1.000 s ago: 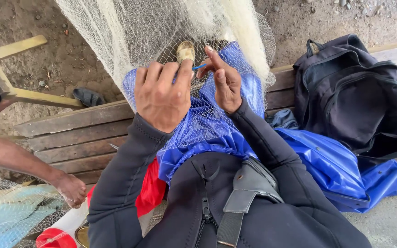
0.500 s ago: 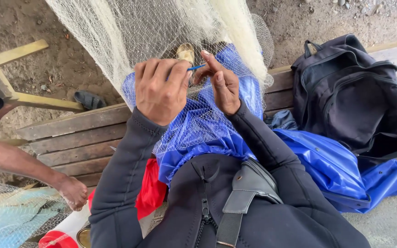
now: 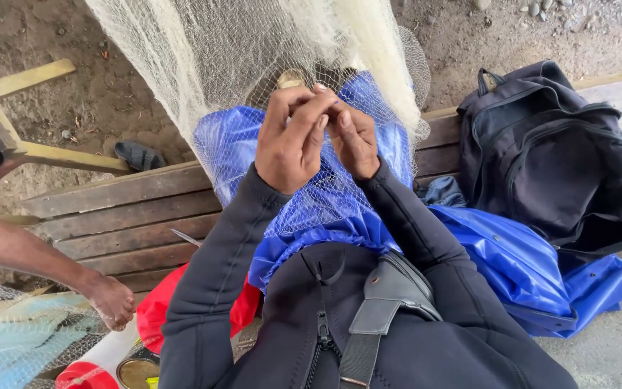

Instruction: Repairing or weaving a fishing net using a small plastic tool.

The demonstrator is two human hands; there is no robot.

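Note:
A pale fishing net (image 3: 253,65) hangs down in front of me and drapes over the blue sheet (image 3: 340,202) on my lap. My left hand (image 3: 289,140) and my right hand (image 3: 354,137) are raised together, fingertips pinching the net mesh between them. A small blue strand shows at the fingertips. A tan netting tool (image 3: 291,78) sits just behind my fingers under the mesh; whether a hand holds it is unclear. Both arms wear dark sleeves.
I sit on a wooden plank bench (image 3: 116,216). A black backpack (image 3: 548,158) rests at the right on blue plastic sheeting (image 3: 541,274). Another person's arm and hand (image 3: 106,299) reach over netting at lower left. A sandal (image 3: 134,155) lies on the dirt.
My two hands have drawn closer together and lifted slightly, fingers now bunched on the mesh. The other person's hand has stayed about where it was.

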